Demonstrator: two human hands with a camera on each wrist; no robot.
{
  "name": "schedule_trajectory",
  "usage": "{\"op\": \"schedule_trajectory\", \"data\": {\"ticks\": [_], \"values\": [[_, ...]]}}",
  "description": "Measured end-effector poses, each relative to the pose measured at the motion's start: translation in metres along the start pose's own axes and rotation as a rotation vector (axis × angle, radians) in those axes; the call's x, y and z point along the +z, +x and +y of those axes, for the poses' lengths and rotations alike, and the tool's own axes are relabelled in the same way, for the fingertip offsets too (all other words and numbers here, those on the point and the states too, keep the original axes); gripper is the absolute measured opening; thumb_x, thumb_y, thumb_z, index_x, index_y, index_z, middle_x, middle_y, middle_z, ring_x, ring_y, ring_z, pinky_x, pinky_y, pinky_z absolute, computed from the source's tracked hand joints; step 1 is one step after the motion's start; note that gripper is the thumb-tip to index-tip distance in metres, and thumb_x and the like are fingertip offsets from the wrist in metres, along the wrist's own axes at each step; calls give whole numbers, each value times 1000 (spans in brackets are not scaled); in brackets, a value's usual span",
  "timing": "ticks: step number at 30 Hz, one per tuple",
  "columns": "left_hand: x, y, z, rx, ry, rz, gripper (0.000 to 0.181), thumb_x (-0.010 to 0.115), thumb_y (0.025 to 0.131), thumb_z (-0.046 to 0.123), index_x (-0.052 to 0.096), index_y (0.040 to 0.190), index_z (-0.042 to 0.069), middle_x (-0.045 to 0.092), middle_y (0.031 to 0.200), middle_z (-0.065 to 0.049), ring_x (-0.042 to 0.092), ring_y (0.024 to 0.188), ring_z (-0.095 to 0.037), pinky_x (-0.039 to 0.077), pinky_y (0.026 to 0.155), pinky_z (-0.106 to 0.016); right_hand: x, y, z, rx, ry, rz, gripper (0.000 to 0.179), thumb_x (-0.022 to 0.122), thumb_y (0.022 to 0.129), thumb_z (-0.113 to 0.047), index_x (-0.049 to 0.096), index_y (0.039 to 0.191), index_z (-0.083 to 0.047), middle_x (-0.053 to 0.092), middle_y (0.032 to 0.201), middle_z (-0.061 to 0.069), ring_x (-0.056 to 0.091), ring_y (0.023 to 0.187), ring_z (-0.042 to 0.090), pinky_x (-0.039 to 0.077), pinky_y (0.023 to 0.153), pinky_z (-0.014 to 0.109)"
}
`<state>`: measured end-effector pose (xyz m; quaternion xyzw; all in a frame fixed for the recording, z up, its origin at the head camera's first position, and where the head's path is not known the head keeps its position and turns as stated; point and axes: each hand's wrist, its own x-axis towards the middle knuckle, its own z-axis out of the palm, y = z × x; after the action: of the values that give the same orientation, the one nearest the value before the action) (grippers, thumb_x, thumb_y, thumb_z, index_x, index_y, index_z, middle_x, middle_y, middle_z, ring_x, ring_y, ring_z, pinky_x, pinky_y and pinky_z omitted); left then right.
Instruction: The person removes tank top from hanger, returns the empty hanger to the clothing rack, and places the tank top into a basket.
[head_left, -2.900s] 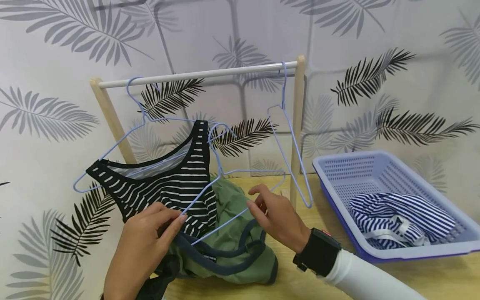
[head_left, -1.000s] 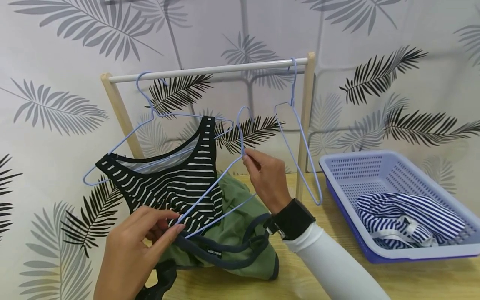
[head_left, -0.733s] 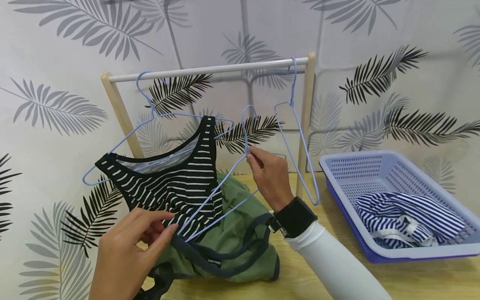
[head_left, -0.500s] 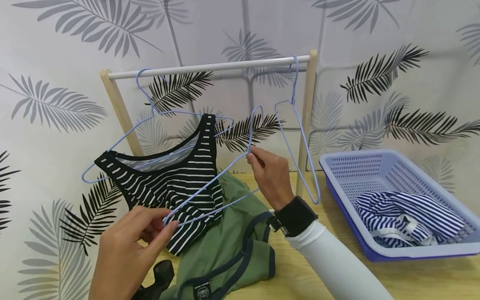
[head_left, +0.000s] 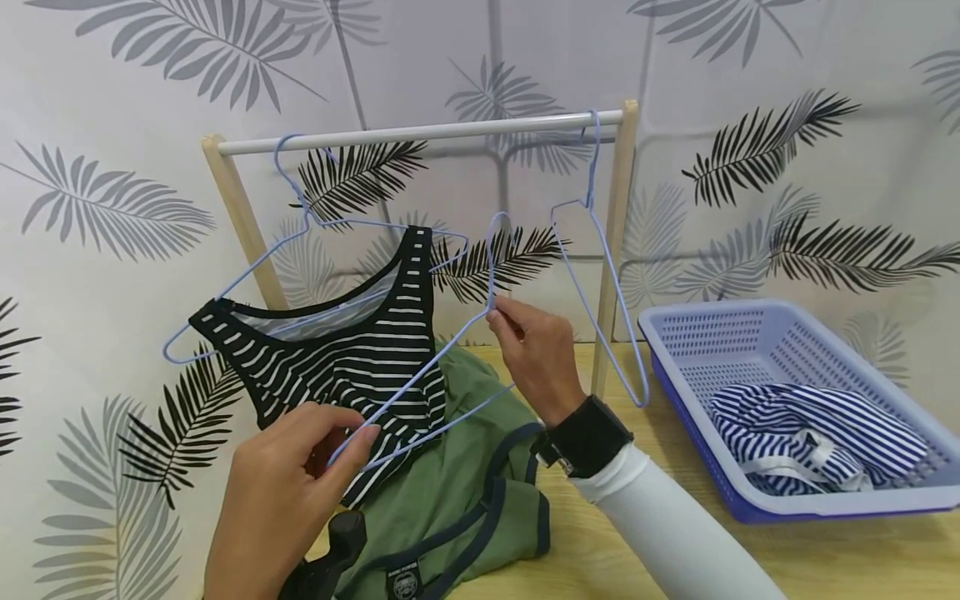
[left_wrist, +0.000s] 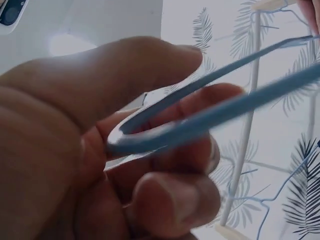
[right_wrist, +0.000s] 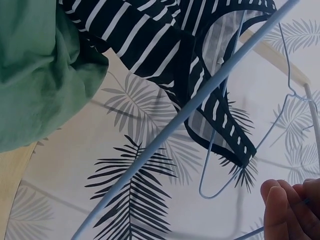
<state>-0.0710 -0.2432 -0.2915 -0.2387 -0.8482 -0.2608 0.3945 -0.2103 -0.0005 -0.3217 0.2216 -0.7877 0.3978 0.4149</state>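
Observation:
My left hand [head_left: 288, 471] holds the left end of a light blue wire hanger [left_wrist: 225, 112]; in the left wrist view its fingers curl under that end, the thumb above. Just below the hook, the thumb and fingers of my right hand [head_left: 542, 354] pinch the hanger's neck. Nothing hangs on this hanger. Beneath it a green garment with dark trim [head_left: 420, 508] lies crumpled on the wooden table [head_left: 600, 533]. Behind, a black-and-white striped sleeveless top [head_left: 397, 333] hangs by its straps from another blue hanger [head_left: 258, 267].
A small rack with a white rail [head_left: 450, 131] and wooden posts stands at the back. Near its right post hangs a bare blue hanger [head_left: 592, 250]. At right, a purple-blue basket [head_left: 750, 496] contains a blue-and-white striped garment [head_left: 825, 425]. Leaf-patterned covering lies behind.
My right hand has gone from the hanger's right side up to its neck. The hanger's left end has come out of the green garment's neckline, and the garment has dropped onto the table.

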Motion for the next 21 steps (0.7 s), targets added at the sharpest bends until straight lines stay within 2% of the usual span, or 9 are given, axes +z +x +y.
{"op": "schedule_trajectory", "data": {"ticks": [2, 7, 12, 16, 21], "values": [[4, 2, 1, -5, 22, -3, 13, 76, 81, 12, 66, 83, 20, 45, 68, 15, 39, 59, 0, 33, 55, -15, 0, -1, -1, -10, -6, -5, 21, 61, 95, -13, 72, 111, -4, 73, 86, 7, 66, 72, 16, 53, 65, 33], [10, 6, 0, -24, 59, -72, 8, 75, 84, 18, 68, 87, 21, 43, 67, 16, 38, 58, 0, 34, 53, -20, 2, -3, -2, -24, -32, -20, 23, 61, 95, -11, 70, 115, -3, 72, 86, 7, 66, 73, 17, 53, 65, 33], [17, 13, -4, 20, 48, -162, 8, 74, 85, 21, 69, 91, 19, 43, 66, 16, 38, 57, 0, 35, 53, -21, 1, -6, 2, -11, -37, -48, 25, 61, 95, -12, 69, 117, -3, 72, 88, 7, 66, 74, 16, 52, 65, 31], [22, 24, -7, 65, 33, -263, 7, 73, 87, 21, 69, 90, 16, 44, 64, 15, 39, 55, 0, 37, 52, -21, -2, -8, 4, -8, -36, -48, 24, 61, 95, -11, 69, 116, -4, 72, 91, 7, 66, 76, 15, 53, 66, 31], [24, 32, -9, 134, 28, -444, 8, 72, 87, 24, 65, 88, 18, 39, 61, 17, 36, 54, 1, 35, 52, -21, -8, -7, 5, -17, -38, -58, 23, 61, 95, -11, 70, 115, -4, 73, 96, 8, 67, 79, 16, 54, 68, 30]]}}
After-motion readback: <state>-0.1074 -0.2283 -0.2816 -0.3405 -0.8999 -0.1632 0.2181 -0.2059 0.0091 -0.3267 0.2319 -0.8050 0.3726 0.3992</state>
